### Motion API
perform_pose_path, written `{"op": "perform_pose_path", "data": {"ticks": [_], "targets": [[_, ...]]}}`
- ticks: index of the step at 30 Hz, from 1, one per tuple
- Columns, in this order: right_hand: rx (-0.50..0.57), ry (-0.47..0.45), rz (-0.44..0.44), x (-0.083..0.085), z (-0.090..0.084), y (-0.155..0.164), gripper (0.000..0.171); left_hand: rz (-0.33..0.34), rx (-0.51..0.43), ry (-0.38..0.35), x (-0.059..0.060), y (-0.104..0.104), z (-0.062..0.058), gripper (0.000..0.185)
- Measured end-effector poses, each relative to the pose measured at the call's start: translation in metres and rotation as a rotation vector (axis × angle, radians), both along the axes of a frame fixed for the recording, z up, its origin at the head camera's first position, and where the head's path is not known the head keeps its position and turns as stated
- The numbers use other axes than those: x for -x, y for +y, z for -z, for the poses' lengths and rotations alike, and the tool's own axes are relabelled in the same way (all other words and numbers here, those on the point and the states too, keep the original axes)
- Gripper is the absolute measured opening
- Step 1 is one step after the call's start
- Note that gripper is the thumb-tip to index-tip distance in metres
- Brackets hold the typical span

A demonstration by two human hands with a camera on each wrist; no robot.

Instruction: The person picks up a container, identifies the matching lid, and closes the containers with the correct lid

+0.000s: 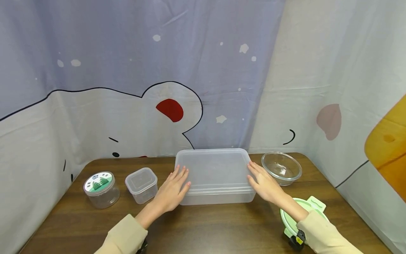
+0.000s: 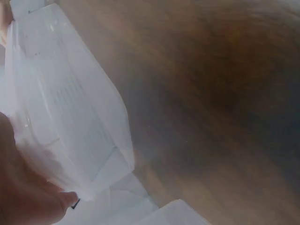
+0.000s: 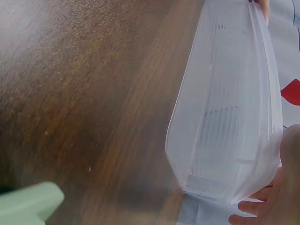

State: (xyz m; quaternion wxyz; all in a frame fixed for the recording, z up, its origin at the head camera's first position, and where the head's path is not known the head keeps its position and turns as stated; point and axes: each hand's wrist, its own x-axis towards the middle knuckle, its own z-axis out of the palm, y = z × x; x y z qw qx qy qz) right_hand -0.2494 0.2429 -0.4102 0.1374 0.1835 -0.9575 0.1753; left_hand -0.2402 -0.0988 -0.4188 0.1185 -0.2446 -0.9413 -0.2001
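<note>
A large frosted plastic storage box (image 1: 215, 173) with its lid on stands at the middle of the table. My left hand (image 1: 172, 188) rests at its left side, fingers straight and thumb lying over the lid's edge. At the opposite side, my right hand (image 1: 265, 181) touches the lid's right edge with extended fingers. In the left wrist view, part of the left hand (image 2: 28, 187) shows beside the box's end. The right wrist view has the right hand (image 3: 283, 187) along the rim, fingers partly hidden behind the box (image 3: 225, 112).
Left of the box are a small lidded plastic container (image 1: 142, 185) and a round clear jar (image 1: 103, 190) with a printed lid. A round glass bowl (image 1: 281, 167) sits at the back right. Under my right forearm lies a round green clip-on lid (image 1: 287, 220). A patterned curtain (image 1: 215, 70) hangs behind.
</note>
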Motion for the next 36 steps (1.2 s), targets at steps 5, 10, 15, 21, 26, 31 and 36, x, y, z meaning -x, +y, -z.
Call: {"op": "perform_pose_path", "data": {"ticks": [5, 10, 15, 21, 26, 31, 36], "targets": [[-0.053, 0.026, -0.009, -0.001, 0.001, 0.001, 0.048, 0.012, 0.001, -0.018, -0.001, 0.000, 0.001, 0.052], [-0.059, 0.049, -0.009, -0.001, 0.002, 0.002, 0.046, 0.014, 0.008, -0.032, -0.001, 0.000, 0.000, 0.053], [-0.050, 0.044, -0.013, -0.004, 0.001, 0.000, 0.046, 0.003, -0.017, -0.046, -0.005, -0.001, 0.001, 0.053], [-0.071, 0.075, -0.012, -0.011, 0.000, -0.001, 0.045, 0.004, -0.044, -0.068, -0.015, -0.003, -0.001, 0.053], [-0.104, 0.102, -0.004, -0.017, -0.004, -0.001, 0.044, 0.010, -0.024, -0.074, -0.021, -0.006, -0.007, 0.053], [-0.114, 0.111, -0.016, -0.023, -0.010, -0.001, 0.042, 0.031, 0.005, -0.070, -0.022, -0.011, -0.019, 0.050], [-0.154, 0.117, -0.033, -0.026, -0.014, -0.002, 0.041, 0.062, 0.031, -0.066, -0.018, -0.017, -0.032, 0.043]]}}
